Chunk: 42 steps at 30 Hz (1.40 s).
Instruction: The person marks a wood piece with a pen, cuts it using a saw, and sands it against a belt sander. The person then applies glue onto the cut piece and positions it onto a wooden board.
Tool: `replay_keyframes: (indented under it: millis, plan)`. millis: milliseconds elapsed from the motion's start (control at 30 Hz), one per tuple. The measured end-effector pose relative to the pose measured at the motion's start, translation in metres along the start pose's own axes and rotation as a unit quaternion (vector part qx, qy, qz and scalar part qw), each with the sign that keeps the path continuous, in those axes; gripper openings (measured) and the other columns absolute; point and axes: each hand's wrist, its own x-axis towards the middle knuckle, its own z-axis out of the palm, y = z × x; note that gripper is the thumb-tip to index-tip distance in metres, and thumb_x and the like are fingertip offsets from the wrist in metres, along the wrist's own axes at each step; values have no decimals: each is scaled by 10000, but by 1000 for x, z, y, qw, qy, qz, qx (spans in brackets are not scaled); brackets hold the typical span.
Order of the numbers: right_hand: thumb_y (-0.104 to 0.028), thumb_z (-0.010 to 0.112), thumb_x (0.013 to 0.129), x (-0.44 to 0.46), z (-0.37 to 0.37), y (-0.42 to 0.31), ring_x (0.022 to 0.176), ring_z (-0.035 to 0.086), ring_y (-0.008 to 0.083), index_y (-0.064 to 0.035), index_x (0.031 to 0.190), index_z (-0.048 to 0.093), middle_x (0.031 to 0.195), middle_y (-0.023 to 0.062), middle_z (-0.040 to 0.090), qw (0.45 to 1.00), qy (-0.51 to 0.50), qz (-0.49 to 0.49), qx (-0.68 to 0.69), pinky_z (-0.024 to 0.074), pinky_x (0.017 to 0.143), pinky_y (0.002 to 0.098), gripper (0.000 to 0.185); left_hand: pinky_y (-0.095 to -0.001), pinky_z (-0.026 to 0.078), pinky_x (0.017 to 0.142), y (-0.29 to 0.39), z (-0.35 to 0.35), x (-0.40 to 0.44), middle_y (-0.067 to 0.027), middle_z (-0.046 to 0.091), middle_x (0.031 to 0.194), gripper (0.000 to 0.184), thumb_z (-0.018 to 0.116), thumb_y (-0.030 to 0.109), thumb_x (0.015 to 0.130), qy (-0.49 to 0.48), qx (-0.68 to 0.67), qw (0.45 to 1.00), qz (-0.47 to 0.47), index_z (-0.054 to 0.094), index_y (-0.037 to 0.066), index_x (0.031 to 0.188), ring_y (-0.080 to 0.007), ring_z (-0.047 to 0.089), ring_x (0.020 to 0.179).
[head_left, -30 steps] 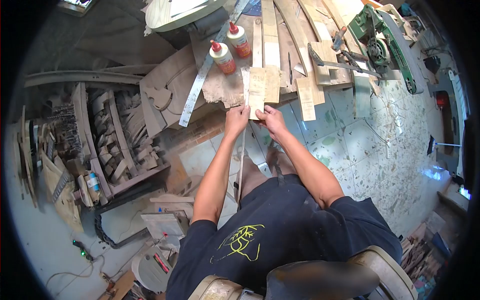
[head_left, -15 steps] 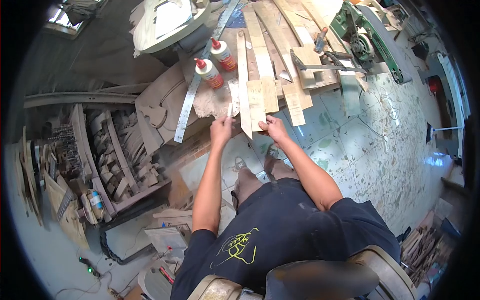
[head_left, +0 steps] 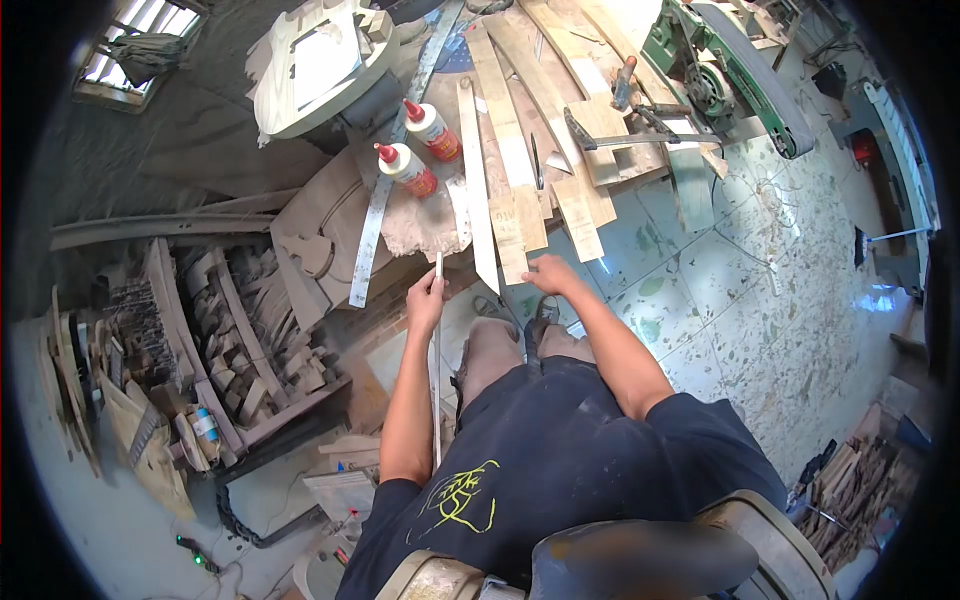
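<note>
My left hand (head_left: 425, 305) is closed around a long thin pale strip (head_left: 436, 400). Its short upper end sticks out above the fingers, and the rest runs down along my forearm. I cannot make out its material. My right hand (head_left: 556, 276) has its fingers apart, with the tips at the near right corner of a short wooden board (head_left: 507, 238) with pencil-like marks. This board juts past the bench edge. To its left lies a narrow wooden strip (head_left: 476, 190) with a slanted end. Another short board (head_left: 577, 218) overhangs on the right.
Two red-capped glue bottles (head_left: 407, 170) (head_left: 434, 132) stand on the bench beside a long metal straightedge (head_left: 370, 240). A clamp (head_left: 640, 140) rests across boards at the right, near a green belt sander (head_left: 715, 80). Left is a rack of wood offcuts (head_left: 240, 340).
My left hand has come lower and nearer my body, and the long strip in it now shows. My right thumb has come off the board's face to its edge. The view has shifted slightly.
</note>
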Motion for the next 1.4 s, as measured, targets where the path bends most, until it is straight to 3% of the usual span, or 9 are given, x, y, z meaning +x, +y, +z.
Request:
replay_keyframes:
  millis: [67, 167, 267, 533, 800, 1067, 1167, 1267, 1400]
  plan:
    - [-358, 674, 892, 16, -63, -15, 714, 699, 375, 15, 768, 701, 761, 196, 716, 979, -42, 163, 115, 541, 688, 459, 394, -304, 555, 712, -2, -5, 4, -71, 725, 988, 396, 610, 193, 987, -11, -13, 1000, -9, 625, 40, 1352, -138, 685, 780]
    - [-311, 661, 908, 57, -127, -40, 813, 665, 447, 30, 811, 668, 802, 283, 658, 963, 212, 123, 113, 510, 739, 531, 355, -291, 560, 722, 1, -11, 16, -63, 723, 969, 413, 651, 187, 964, -20, 13, 1000, 3, 630, 41, 1350, -126, 680, 794]
    - [-160, 654, 885, 116, -132, -20, 932, 650, 458, 31, 925, 634, 923, 262, 678, 958, 283, 28, 39, 507, 783, 525, 196, -325, 549, 750, 6, -14, 23, -91, 730, 947, 384, 674, 217, 935, -34, 14, 999, 18, 679, 69, 1289, -151, 691, 775]
    - [-26, 539, 899, 191, -113, 2, 985, 645, 480, 3, 1083, 561, 947, 325, 662, 965, 210, 133, -87, 527, 841, 524, 187, -346, 486, 708, 23, -26, 28, -104, 576, 835, 415, 698, 201, 907, -51, 79, 982, 165, 675, 105, 1310, -209, 594, 756]
    - [-45, 465, 929, 196, -124, 5, 950, 655, 520, 49, 1110, 455, 1002, 370, 659, 967, 170, 181, -47, 532, 830, 567, 205, -289, 520, 766, 95, -43, 43, -88, 661, 1027, 392, 678, 111, 935, -90, 22, 969, 228, 657, 53, 1323, -157, 680, 873]
    - [-80, 514, 873, 123, -138, -83, 950, 591, 462, 2, 1062, 515, 1002, 242, 595, 925, 369, 86, 24, 478, 798, 550, 206, -283, 539, 787, 198, -38, 52, -91, 653, 1005, 375, 685, 46, 923, -102, -125, 935, 317, 650, -9, 1293, -153, 657, 868]
    - [-159, 554, 904, 90, -102, -96, 801, 621, 318, 6, 1017, 591, 876, 165, 630, 912, 310, 118, 241, 493, 697, 447, 203, -258, 533, 749, 237, -22, 68, -69, 655, 981, 345, 664, 37, 937, -106, -151, 910, 370, 644, -36, 1273, -135, 661, 833]
    - [-406, 589, 993, 44, -114, -144, 708, 542, 96, -30, 974, 689, 800, 14, 649, 773, 111, 190, 596, 431, 612, 273, 389, -266, 558, 714, 274, 5, 100, -68, 670, 953, 335, 659, 81, 957, -128, -211, 914, 321, 631, -69, 1255, -146, 688, 792]
    - [-368, 692, 940, 30, -94, -153, 825, 644, 180, 7, 1147, 689, 937, 94, 720, 880, 175, 48, 438, 517, 774, 338, 428, -308, 591, 702, 321, 39, 142, -118, 681, 1013, 324, 624, 128, 993, -129, -278, 913, 268, 609, -59, 1257, -192, 707, 804]
